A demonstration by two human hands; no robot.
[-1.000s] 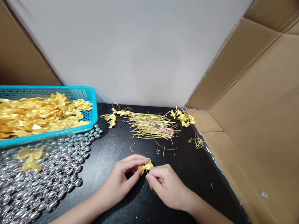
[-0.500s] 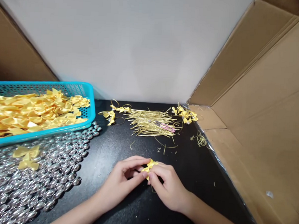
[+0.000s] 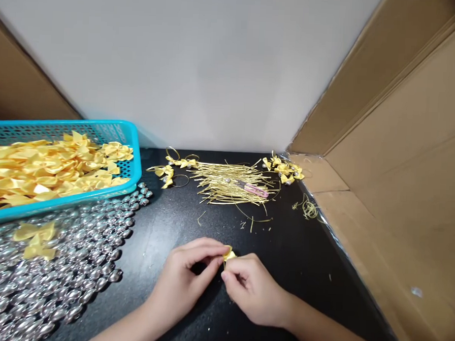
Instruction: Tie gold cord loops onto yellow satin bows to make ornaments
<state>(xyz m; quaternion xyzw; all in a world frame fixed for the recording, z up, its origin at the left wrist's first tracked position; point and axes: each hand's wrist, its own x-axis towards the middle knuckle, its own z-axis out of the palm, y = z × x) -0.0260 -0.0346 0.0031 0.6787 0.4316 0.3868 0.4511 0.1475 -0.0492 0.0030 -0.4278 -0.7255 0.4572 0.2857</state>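
Note:
A yellow ribbon bow (image 3: 229,254) is pinched between the thumb and fingers of my left hand (image 3: 194,265), just over the black tabletop. Against the bow's near side, my right hand (image 3: 254,286) is closed, thumb against curled index finger. A thin gold cord shows between the bow and my right fingertips; the pinch itself hides most of it. Beyond both hands lies a bundle of cut gold cords (image 3: 219,185), with small pink-handled snips (image 3: 256,191) on top.
At left, a turquoise basket (image 3: 137,160) holds many yellow bows. Silver beads (image 3: 89,265) spread before it, two loose bows (image 3: 39,239) on them. Bows with beads and cord (image 3: 283,169) lie at the back. A cord tangle (image 3: 308,209) sits near the right cardboard wall (image 3: 404,139).
My right hand has drawn slightly down from the bow and its fingers have curled tighter. My left hand keeps its pinch on the bow. The view has shifted slightly.

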